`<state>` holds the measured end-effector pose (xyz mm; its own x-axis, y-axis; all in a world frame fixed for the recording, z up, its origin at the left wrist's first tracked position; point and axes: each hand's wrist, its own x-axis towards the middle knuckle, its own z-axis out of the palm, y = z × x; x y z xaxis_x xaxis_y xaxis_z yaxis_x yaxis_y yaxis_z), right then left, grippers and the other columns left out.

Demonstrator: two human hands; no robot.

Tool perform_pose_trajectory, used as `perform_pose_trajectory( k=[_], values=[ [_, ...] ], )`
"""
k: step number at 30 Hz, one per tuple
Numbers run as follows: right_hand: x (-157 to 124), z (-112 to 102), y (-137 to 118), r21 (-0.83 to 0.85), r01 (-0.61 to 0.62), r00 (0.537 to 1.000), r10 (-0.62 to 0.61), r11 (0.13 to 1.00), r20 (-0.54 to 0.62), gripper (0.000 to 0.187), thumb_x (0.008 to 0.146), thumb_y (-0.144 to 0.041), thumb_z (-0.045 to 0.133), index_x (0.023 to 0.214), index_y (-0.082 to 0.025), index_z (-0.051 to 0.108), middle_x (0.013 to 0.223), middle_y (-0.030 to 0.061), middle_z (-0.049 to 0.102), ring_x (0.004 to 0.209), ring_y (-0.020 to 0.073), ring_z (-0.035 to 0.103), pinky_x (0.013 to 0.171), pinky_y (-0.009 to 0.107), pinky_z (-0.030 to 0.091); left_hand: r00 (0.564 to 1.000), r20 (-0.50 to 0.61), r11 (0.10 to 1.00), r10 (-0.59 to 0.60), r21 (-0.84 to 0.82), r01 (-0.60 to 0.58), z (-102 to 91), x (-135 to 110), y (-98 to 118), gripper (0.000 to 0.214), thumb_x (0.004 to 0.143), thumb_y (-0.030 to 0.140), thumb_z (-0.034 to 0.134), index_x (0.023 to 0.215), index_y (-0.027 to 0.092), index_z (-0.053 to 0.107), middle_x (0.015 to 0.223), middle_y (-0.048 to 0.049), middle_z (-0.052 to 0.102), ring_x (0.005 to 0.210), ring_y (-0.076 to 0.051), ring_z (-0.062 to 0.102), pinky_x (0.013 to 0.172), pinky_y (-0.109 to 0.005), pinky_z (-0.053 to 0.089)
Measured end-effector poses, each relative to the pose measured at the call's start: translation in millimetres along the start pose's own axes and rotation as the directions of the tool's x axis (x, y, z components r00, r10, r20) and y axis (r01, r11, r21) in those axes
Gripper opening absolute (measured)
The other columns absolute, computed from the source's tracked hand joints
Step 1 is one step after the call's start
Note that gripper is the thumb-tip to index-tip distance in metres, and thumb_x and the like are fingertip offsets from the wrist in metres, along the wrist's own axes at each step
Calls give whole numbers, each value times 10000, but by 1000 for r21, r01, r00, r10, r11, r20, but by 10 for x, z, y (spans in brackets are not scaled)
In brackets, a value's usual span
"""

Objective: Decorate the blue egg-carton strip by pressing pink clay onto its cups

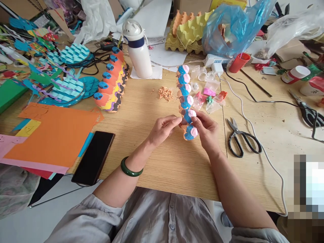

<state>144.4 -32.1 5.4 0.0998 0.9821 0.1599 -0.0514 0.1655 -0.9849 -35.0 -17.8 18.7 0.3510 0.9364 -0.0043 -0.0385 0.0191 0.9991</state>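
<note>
A long egg-carton strip (185, 90) painted blue, with pink-white lumps on its bumps, lies lengthwise on the wooden table (157, 162). My left hand (163, 128) pinches at the strip's near end from the left. My right hand (206, 130) closes its fingers on a pink lump on the second-nearest bump. A green bangle (130, 168) sits on my left wrist. Small clear bags (210, 98) with pink, green and orange bits lie just right of the strip.
Black scissors (241, 138) and a white cable (255, 135) lie to the right. A black phone (93, 157) and orange paper (55, 135) lie left, an orange carton caterpillar (111, 84) behind them. A white bottle (138, 49), egg trays (187, 33) and blue bag (233, 27) stand at the back.
</note>
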Motion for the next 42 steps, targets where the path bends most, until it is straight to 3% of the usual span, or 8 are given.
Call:
perform_pose_trajectory(
  k=[4, 8, 11, 16, 22, 35, 38, 42],
  values=[
    [-20, 12, 2, -20, 25, 999, -25, 999, 22, 306, 864, -470, 771, 1105, -280, 771, 1168, 47, 773, 1098, 232, 728, 977, 412, 612, 998, -67, 999, 11, -44, -14, 30, 17, -60, 366, 827, 532, 759, 818, 167, 775, 703, -10, 682, 557, -80, 507, 533, -236, 377],
    [-34, 17, 2, -4, 42, 998, -41, 999, 36, 300, 858, -456, 782, 1106, -289, 770, 1196, 51, 756, 1124, 237, 716, 918, 383, 635, 977, -80, 977, 200, 94, -192, 25, 21, -73, 266, 882, 415, 729, 793, 165, 761, 802, -42, 745, 783, -148, 661, 741, -268, 498],
    [-35, 16, -6, 6, 37, 999, -37, 999, 35, 292, 850, -459, 788, 1088, -291, 773, 1190, 46, 751, 1114, 232, 717, 898, 370, 642, 956, -76, 947, 283, 177, -267, 22, 6, -45, 245, 912, 365, 696, 798, 159, 765, 814, -51, 743, 810, -155, 661, 771, -277, 500],
    [-40, 16, -40, -22, 38, 999, -38, 999, 24, 316, 858, -479, 775, 1111, -290, 765, 1192, 49, 745, 1109, 233, 713, 889, 371, 645, 991, -11, 991, 130, 30, -130, 5, -2, 0, 299, 922, 424, 679, 805, 169, 781, 818, -39, 740, 781, -129, 646, 736, -253, 482],
    [-64, 38, -75, -106, 100, 994, -94, 989, 60, 328, 875, -501, 748, 1117, -280, 755, 1185, 69, 721, 1078, 230, 701, 804, 348, 645, 997, 77, 998, -32, -46, 35, -97, 61, -103, 285, 759, 437, 841, 850, 168, 821, 807, -34, 756, 726, -126, 621, 689, -251, 465],
    [-103, 72, -17, -266, 153, 988, -141, 952, 65, 244, 906, -432, 717, 1070, -252, 730, 1158, 68, 692, 991, 189, 694, 726, 306, 622, 999, -13, 962, 30, 273, -26, -115, 76, -155, 353, 721, 492, 845, 747, 143, 800, 562, 19, 566, 537, -70, 353, 500, -245, 249],
    [-79, 69, 11, -229, 127, 992, -119, 965, 47, 281, 896, -469, 726, 1078, -257, 735, 1167, 71, 703, 1016, 202, 700, 753, 319, 624, 998, -42, 974, 38, 223, -28, -80, 73, -139, 366, 717, 509, 844, 724, 148, 785, 582, 20, 569, 549, -68, 360, 510, -243, 262],
    [-53, 70, 33, -116, 75, 997, -72, 990, 32, 327, 881, -504, 738, 1099, -260, 742, 1166, 70, 726, 1032, 215, 712, 817, 352, 633, 996, -5, 995, -84, 44, 84, -60, 67, -103, 479, 779, 624, 746, 729, 149, 780, 569, 18, 525, 505, -60, 304, 475, -255, 211]
  ],
)
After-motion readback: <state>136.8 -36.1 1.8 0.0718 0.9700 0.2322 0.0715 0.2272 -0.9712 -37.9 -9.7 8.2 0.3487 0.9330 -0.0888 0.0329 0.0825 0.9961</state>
